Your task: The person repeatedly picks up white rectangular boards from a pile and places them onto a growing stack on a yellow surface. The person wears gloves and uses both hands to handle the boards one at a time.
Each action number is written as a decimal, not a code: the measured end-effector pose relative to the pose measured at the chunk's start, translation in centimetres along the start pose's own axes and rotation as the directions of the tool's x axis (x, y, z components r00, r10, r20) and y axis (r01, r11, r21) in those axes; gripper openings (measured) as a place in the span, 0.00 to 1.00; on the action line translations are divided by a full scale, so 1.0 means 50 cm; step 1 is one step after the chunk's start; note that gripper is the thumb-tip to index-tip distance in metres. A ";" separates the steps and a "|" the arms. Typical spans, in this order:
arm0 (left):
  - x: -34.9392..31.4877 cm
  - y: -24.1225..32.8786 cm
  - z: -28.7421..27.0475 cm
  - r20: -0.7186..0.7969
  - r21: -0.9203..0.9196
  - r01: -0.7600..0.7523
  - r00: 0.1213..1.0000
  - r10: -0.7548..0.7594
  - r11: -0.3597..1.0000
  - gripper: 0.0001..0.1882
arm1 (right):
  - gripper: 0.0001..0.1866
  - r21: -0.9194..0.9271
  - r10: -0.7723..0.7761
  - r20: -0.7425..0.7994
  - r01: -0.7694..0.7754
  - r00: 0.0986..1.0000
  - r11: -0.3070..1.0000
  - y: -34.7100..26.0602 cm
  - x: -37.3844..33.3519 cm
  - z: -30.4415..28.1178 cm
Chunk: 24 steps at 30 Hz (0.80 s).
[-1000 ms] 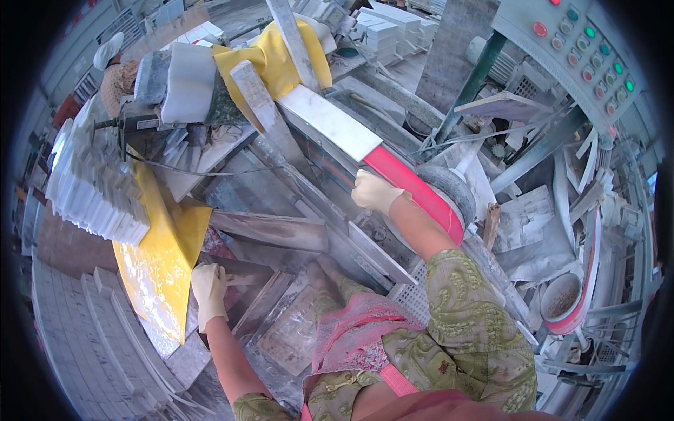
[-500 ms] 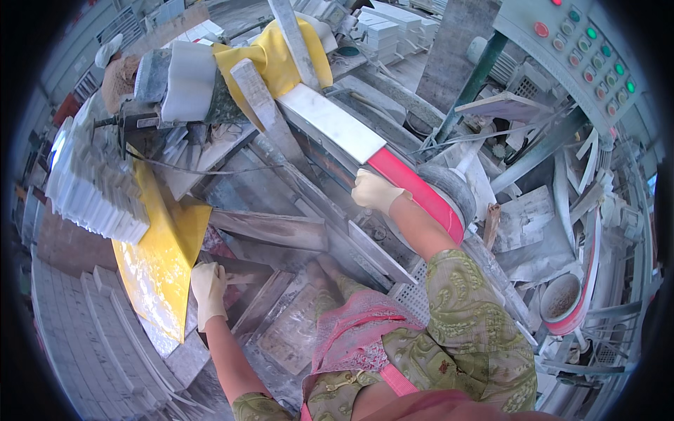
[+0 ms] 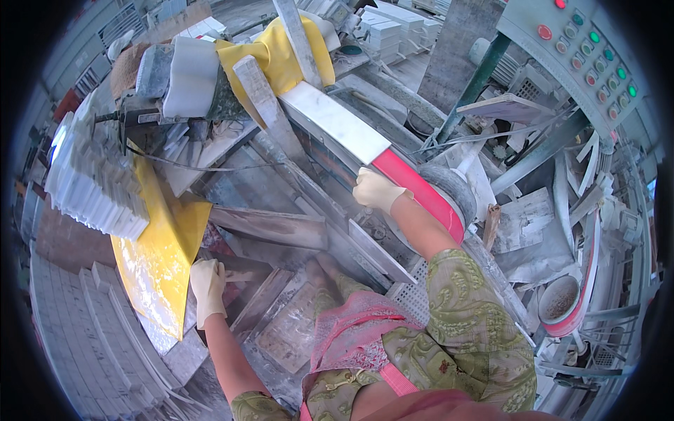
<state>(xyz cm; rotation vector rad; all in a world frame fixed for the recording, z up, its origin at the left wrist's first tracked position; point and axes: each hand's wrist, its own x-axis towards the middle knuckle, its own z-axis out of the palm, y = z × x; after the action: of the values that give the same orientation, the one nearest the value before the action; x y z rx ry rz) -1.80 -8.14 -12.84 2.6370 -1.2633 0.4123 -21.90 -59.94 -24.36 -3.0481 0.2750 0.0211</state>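
The long flat white stone slab with faint grey veining (image 3: 335,122) lies forward and to the left of the right hand (image 3: 378,189), its long axis running from upper left to lower right, in line with the smooth pinkish-red belt (image 3: 423,198) that comes out from under its nearer end. The right hand is much the closer of the two, just beside the belt's near edge and a little past the slab's end; its cream-gloved fingers are curled in narrow, and I cannot tell whether they grip or touch anything. The left hand (image 3: 208,282), also cream-gloved, is well apart from the slab, curled beside the right edge of a glossy yellow sheet (image 3: 156,245); what it holds, if anything, is hidden.

Counted: one slab on the belt, two hands, two yellow sheets, the second being a draped yellow sheet (image 3: 270,59) beyond the slab's far end, two worn grey bars (image 3: 261,92) there, and one pale control panel (image 3: 570,59); the upright white slabs (image 3: 98,184) at far left overlap too closely to count
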 end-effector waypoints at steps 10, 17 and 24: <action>0.001 0.003 -0.003 0.009 -0.002 0.007 1.000 -0.007 1.000 0.13 | 0.21 0.037 0.178 0.441 -0.216 0.880 0.976 -0.052 -0.013 -0.126; 0.002 0.005 -0.005 0.029 0.036 0.022 0.999 -0.023 0.999 0.12 | 0.21 0.021 0.166 0.435 -0.194 0.885 0.981 -0.062 -0.014 -0.141; 0.001 0.005 -0.005 0.022 0.025 0.031 0.999 -0.032 0.999 0.13 | 0.20 -0.074 0.098 0.488 -0.071 0.867 0.995 -0.071 -0.012 -0.169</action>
<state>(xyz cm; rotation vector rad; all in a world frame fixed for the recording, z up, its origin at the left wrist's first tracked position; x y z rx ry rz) -1.99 -8.26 -12.58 2.6855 -1.2296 0.3965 -21.81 -57.05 -15.65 -2.9399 0.3679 0.8091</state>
